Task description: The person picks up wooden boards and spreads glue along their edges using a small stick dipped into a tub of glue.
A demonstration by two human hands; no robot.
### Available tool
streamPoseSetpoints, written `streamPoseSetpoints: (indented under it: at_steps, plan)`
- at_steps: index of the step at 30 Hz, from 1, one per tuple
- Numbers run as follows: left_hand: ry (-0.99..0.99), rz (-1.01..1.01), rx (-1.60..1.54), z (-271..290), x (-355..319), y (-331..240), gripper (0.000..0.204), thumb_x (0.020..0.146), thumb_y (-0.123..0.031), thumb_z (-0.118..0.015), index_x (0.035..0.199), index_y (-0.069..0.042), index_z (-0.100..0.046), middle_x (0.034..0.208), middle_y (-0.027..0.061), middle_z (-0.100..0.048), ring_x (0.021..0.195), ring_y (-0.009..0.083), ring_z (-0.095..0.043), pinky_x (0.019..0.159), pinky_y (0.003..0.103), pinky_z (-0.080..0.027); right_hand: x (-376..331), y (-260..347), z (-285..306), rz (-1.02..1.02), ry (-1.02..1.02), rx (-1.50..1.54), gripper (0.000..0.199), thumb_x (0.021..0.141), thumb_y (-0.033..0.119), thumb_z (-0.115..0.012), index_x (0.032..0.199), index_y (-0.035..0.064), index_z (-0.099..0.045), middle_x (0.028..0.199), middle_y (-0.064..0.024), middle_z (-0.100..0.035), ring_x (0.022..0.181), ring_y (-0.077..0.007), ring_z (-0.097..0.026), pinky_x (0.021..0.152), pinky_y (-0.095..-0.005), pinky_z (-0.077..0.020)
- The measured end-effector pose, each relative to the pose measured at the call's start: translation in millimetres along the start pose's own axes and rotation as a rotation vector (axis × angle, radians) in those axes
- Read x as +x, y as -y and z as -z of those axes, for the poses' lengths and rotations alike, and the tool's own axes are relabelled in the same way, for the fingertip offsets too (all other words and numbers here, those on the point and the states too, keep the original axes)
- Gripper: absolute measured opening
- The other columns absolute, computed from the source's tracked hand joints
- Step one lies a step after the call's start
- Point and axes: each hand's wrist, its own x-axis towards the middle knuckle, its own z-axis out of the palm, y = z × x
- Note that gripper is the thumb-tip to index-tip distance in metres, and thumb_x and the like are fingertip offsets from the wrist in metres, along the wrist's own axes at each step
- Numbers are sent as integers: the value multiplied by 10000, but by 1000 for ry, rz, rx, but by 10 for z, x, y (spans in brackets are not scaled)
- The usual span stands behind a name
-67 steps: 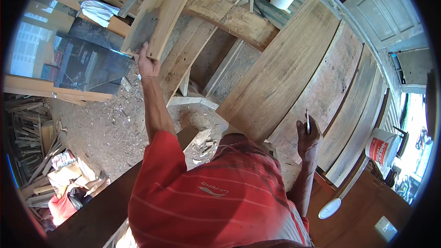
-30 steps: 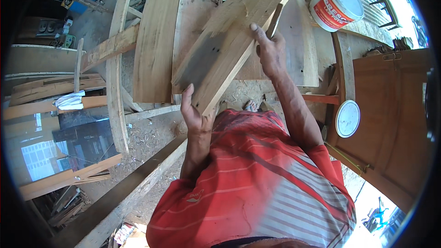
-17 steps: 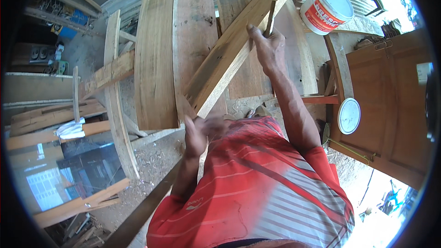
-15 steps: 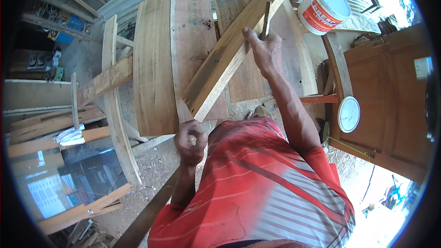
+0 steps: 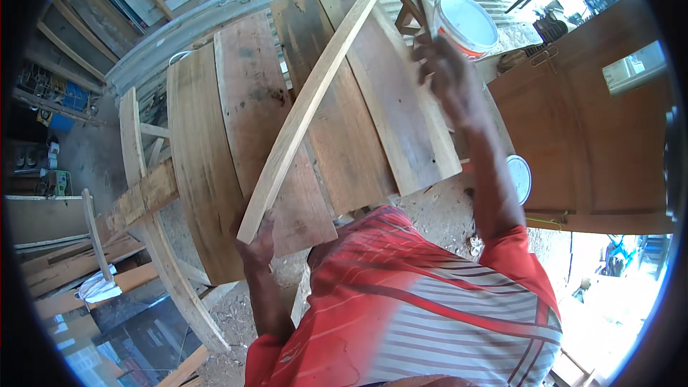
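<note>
A long narrow wooden plank stands on its edge, slanting across several wide boards laid side by side. My left hand is closed round the plank's near end, with part of the fingers hidden beneath it. Raised to the right of the plank's far half, my right hand is blurred by motion. It holds a thin brown stick that points up and away. This hand is apart from the plank.
A white bucket with a lid stands behind my right hand. A brown wooden door panel is on the right, with a round white lid beside it. Upright timbers and stacked wood are at the left.
The plank has turned from its broad face onto its edge, and its near end has moved left. My left hand has taken hold of that end. My right hand has come off the plank.
</note>
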Motion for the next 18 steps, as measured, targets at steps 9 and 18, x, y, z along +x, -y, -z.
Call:
streamPoseSetpoints:
  at_steps: [9, 18]
  plan:
    - [-116, 107, 126, 105, -193, 267, 403, 892, -162, -832, 1201, 39, -668, 1057, 123, -717, 959, 248, -690, 859, 383, -552, 1512, -936, 1795, -428, 391, -1267, 260, 991, 172, -539, 1076, -4, -710, 918, -242, -723, 874, -383, -726, 805, -501, -549]
    - [-184, 187, 92, 111, -239, 87, 418, 909, -221, -822, 1187, 47, -659, 1104, 125, -690, 999, 268, -668, 874, 394, -533, 2206, -2579, 1973, -26, 537, -1460, 174, 869, 30, -583, 928, 21, -747, 953, -222, -743, 925, -382, -727, 791, -453, -565]
